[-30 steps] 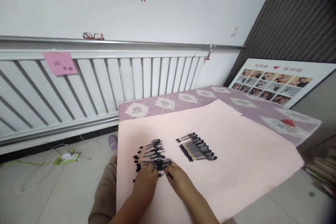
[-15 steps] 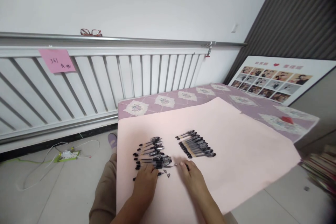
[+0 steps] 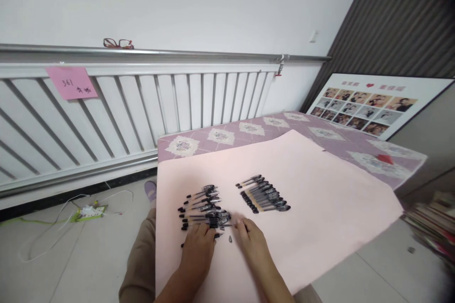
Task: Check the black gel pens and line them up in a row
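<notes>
My left hand (image 3: 198, 248) rests at the near end of the left group of black gel pens (image 3: 202, 207), fingers closed on a pen whose thin refill (image 3: 228, 225) sticks out to the right. My right hand (image 3: 253, 239) is pinched at the end of that refill. Something small and dark shows between its fingers; what the fingertips hold is hidden. A small silver cone-shaped pen tip (image 3: 230, 239) lies between the hands, and another pen lies partly under my left hand. Beyond my right hand, several capped pens (image 3: 265, 195) lie side by side in a slanted row.
Pink paper (image 3: 320, 189) covers much of the table, over a purple patterned cloth (image 3: 249, 129). A white radiator (image 3: 124, 118) runs along the wall. A photo board (image 3: 377, 104) leans at the back right. A power strip (image 3: 88, 213) with cables lies on the floor at left.
My right hand has moved slightly left, its fingertips now at the refill's end. The loose silver pieces near my left hand have shifted a little. The view has turned slightly.
</notes>
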Demonstrator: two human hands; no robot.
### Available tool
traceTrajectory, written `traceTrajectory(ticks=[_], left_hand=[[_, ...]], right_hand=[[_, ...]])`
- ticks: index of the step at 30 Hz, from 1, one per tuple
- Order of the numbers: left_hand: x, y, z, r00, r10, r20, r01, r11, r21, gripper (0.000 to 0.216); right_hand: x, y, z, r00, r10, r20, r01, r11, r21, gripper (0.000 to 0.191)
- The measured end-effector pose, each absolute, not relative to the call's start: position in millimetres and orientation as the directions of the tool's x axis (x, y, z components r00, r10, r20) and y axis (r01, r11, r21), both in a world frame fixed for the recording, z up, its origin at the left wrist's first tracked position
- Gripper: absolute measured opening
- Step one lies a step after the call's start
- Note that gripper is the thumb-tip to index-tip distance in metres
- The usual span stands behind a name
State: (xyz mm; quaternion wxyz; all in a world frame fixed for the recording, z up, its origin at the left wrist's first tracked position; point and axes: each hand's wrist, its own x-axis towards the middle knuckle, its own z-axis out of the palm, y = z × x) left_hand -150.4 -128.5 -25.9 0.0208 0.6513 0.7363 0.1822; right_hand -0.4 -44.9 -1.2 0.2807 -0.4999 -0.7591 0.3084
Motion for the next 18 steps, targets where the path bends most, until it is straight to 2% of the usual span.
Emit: traceTrajectory(ticks=[5, 10, 14, 18], left_hand=[[-150, -133, -25, -0.179, 0.955, 0.236, 0.938, 0.094, 0.332, 0.021], [-149, -134, -28, -0.175, 0.948, 0.265, 0.933, 0.074, 0.352, 0.024], [-149, -135, -29, -0.168, 0.944, 0.284, 0.933, 0.059, 0.354, 0.024], [-150, -135, -31, -0.181, 0.940, 0.289, 0.926, 0.064, 0.373, 0.024]], right_hand=[[-7, -46, -9, -0.359, 0.923, 0.136, 0.459, 0.301, -0.836, 0.027], [3, -42, -16, -0.400, 0.893, 0.206, 0.482, 0.397, -0.781, 0.016], [19, -39, -18, -0.519, 0.831, 0.200, 0.526, 0.496, -0.691, 0.023], [25, -45, -16, -0.613, 0.770, 0.177, 0.527, 0.565, -0.635, 0.044]])
